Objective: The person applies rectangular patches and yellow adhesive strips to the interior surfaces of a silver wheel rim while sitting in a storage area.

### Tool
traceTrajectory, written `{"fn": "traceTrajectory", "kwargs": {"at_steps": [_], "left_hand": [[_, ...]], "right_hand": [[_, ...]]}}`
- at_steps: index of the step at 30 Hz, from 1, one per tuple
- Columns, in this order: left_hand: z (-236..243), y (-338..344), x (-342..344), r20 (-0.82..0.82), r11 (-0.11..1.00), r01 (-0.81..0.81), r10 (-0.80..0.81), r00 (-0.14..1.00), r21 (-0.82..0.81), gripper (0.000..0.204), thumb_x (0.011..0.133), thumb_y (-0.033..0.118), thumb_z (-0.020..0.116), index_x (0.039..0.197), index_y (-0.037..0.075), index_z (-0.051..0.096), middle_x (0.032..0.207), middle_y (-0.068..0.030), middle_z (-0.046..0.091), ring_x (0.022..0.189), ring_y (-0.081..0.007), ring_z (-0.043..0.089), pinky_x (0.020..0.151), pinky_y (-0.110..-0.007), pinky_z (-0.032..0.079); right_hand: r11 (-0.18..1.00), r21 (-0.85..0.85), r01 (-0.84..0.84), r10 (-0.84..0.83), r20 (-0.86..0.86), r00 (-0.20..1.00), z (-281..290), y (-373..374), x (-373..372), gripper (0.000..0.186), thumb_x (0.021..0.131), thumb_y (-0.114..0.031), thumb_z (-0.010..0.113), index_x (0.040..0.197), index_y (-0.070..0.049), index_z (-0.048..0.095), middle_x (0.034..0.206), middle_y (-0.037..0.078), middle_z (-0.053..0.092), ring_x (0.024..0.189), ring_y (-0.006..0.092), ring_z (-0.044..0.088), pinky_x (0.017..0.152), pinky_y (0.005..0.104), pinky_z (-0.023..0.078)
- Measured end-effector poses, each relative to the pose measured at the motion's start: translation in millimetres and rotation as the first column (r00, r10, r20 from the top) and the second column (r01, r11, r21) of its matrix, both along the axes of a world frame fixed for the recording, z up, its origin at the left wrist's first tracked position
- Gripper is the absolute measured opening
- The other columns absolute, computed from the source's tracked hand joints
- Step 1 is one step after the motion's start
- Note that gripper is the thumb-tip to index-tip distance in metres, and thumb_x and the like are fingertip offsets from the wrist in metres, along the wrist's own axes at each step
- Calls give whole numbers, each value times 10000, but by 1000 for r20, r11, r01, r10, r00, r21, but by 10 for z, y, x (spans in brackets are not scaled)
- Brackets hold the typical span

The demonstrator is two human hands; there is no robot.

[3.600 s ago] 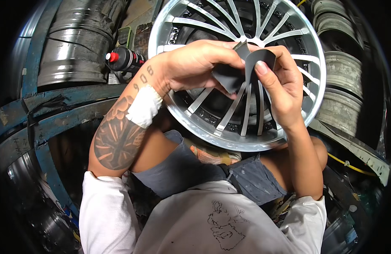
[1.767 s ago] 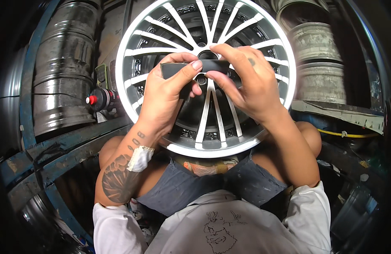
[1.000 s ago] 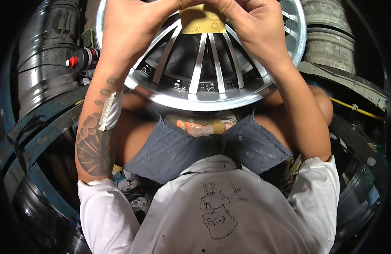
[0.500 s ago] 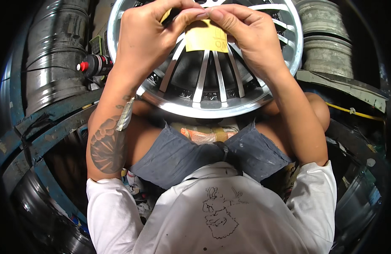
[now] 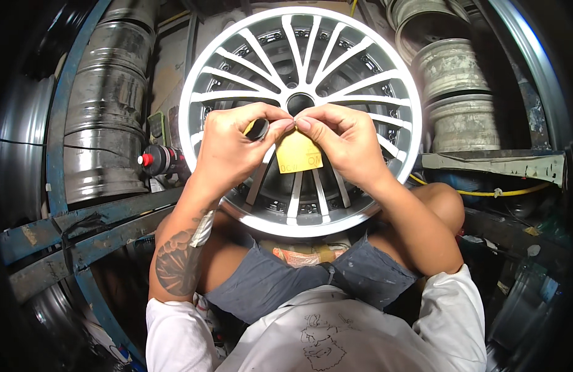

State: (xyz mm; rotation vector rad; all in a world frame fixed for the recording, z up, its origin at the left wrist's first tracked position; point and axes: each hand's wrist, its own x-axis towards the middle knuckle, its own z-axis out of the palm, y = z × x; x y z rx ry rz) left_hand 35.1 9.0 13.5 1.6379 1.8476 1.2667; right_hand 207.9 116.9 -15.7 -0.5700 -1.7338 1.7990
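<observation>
Left hand [image 5: 233,139] and right hand [image 5: 349,141] pinching yellow sheet [image 5: 300,152], hanging bodyward, long axis unclear, spoked wheel [image 5: 312,92] beneath, stacked rims [image 5: 465,121] rightward

Dark printed letters [image 5: 314,161] on yellow paper [image 5: 297,149], label [image 5: 174,159] on black bottle [image 5: 157,162] too small to read

Got the wheel [image 5: 311,92] at my 12 o'clock, paper sheet [image 5: 299,156] between my left hand [image 5: 227,147] and right hand [image 5: 345,141], over the wheel's 6 o'clock side. Bottle [image 5: 163,160] around 10:30, between wheel and left rim stack [image 5: 106,102]; right rim stack [image 5: 452,68] near 1.
</observation>
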Motion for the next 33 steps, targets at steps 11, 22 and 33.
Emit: {"fn": "traceTrajectory", "kwargs": {"at_steps": [11, 22, 33], "left_hand": [[-55, -84, 5, 279, 995, -53, 76, 957, -88, 104, 918, 68, 780, 994, -2, 775, 893, -99, 792, 840, -125, 746, 753, -264, 567], [-177, -141, -36, 504, 998, 25, 8, 864, -58, 70, 862, -40, 767, 890, -14, 709, 917, -81, 743, 887, -131, 693, 826, -273, 552], [-132, -97, 244, 806, 975, -83, 216, 551, -205, 263, 950, 222, 807, 1049, -8, 728, 915, -37, 735, 802, -52, 643, 735, -202, 500]], "right_hand": [[956, 293, 21, -33, 38, 999, 43, 13, -24, 147, 982, -101, 712, 1037, 22, 771, 907, 110, 786, 854, 124, 743, 760, 264, 576], [983, -78, -164, 163, -9, 987, -6, 61, -58, 190, 996, -136, 711, 1077, 27, 766, 970, 109, 791, 902, 132, 733, 808, 273, 573], [892, 431, 137, -161, 19, 987, 41, -49, -29, 101, 915, -56, 756, 1001, -9, 778, 856, 137, 773, 746, 214, 766, 673, 304, 570]]}}
